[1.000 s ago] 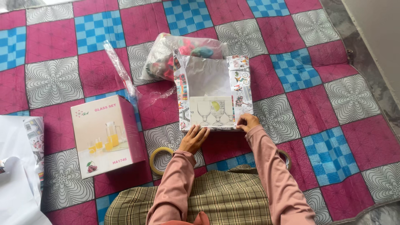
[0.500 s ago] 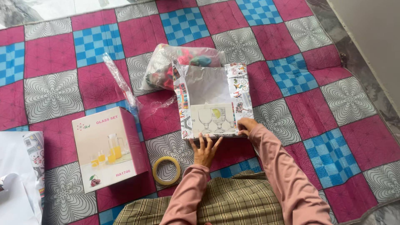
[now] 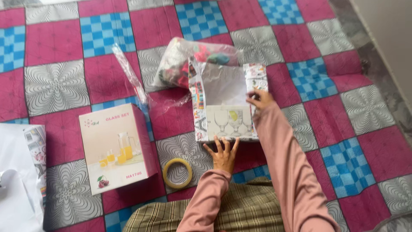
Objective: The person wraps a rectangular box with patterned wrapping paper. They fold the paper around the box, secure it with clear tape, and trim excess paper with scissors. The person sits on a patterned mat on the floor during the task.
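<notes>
Far left: loose sheets of white paper at the mat's edge, out of play. Next, a pink-sided carton picturing a jug and tumblers lies flat on the patchwork mat, unwrapped. A strip of clear cellophane trails above it. The tape roll lies just beside the left wrist, within easy reach.

Centre: the half-wrapped box, printed with stemmed glasses, rests on patterned wrapping paper whose side flaps stand up. The left hand lies flat, fingers spread, against the box's near edge, gripping nothing. A clear bag of coloured items lies behind the box, touching the paper.

Right: the right hand pinches the right flap near its top edge.

Judgement: keep the left palm pressing so the box stays put, draw the right flap taut and square over the top, crease along the box's edge, then tape.
</notes>
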